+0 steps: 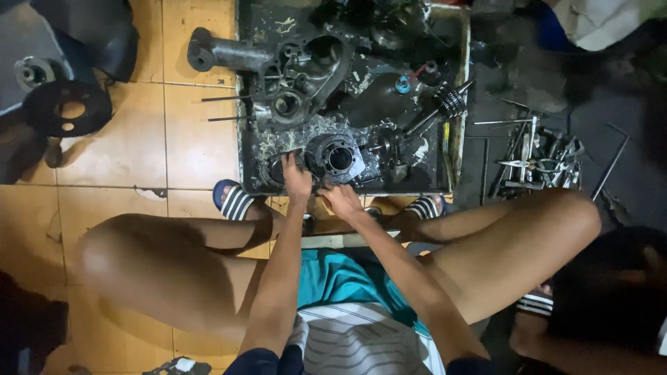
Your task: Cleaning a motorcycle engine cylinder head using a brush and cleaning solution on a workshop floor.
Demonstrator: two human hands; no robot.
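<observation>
Head view: both hands on round engine cover (335, 158); left hand (297, 179) grips its left edge, right hand (342, 199) below, grip unclear.

One greasy metal tray (455, 104), two hands at it, two striped sandals (the person's own), one engine casing (292, 73).

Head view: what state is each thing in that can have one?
Round dark metal engine part with a central bore: lying flat in tray, both hands on it.
Grey cast engine casing: open, cavities exposed.
Black oily metal tray: on floor, greasy.
Left hand: gripping part's left edge.
Right hand: at part's near edge.
</observation>
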